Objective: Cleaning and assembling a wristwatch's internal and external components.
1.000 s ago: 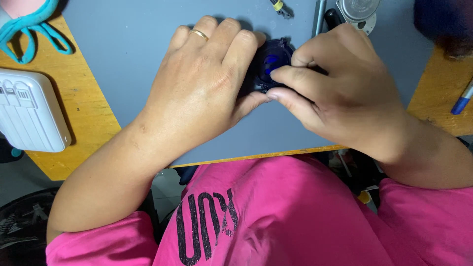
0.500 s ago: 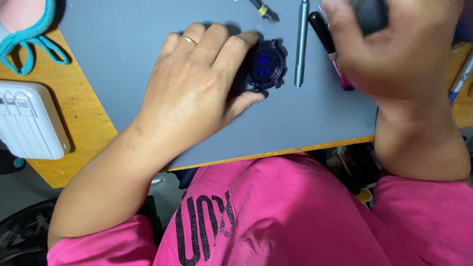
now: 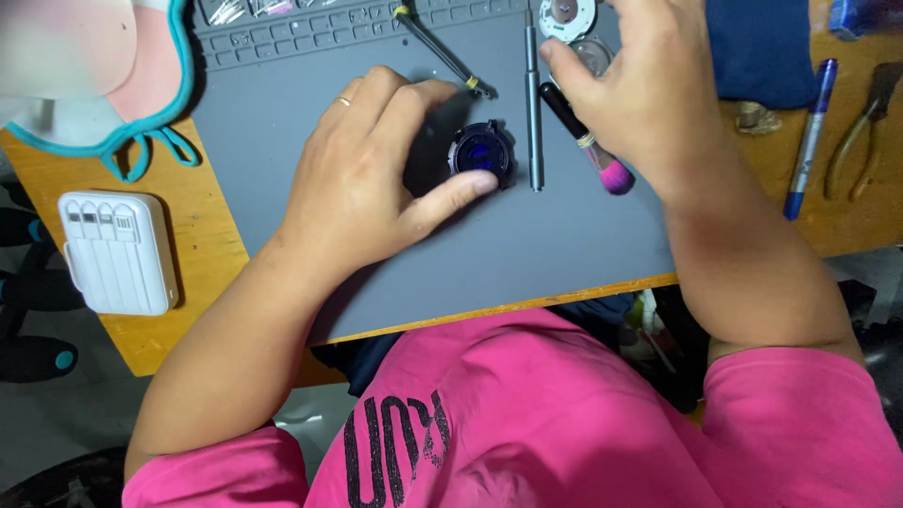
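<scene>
Since the earlier frame the right hand [image 3: 649, 89] has left the small round dark watch case with a blue face [image 3: 480, 150] and reached to the far edge of the grey silicone work mat [image 3: 527, 254], fingers curled loosely over a round clear disc [image 3: 593, 55]; whether it grips anything, I cannot tell. On that mat, near its middle, the watch case lies pinched between the thumb and fingers of the left hand [image 3: 367, 183]. Just right of the case lies a slim grey metal screwdriver [image 3: 533, 113], then a black brush with pink bristles [image 3: 588, 141]. Near the wooden table's [image 3: 202, 245] left edge sits a white rectangular power bank [image 3: 118, 252]; near its right edge, a blue pen [image 3: 809, 141] and pliers [image 3: 861, 127].
</scene>
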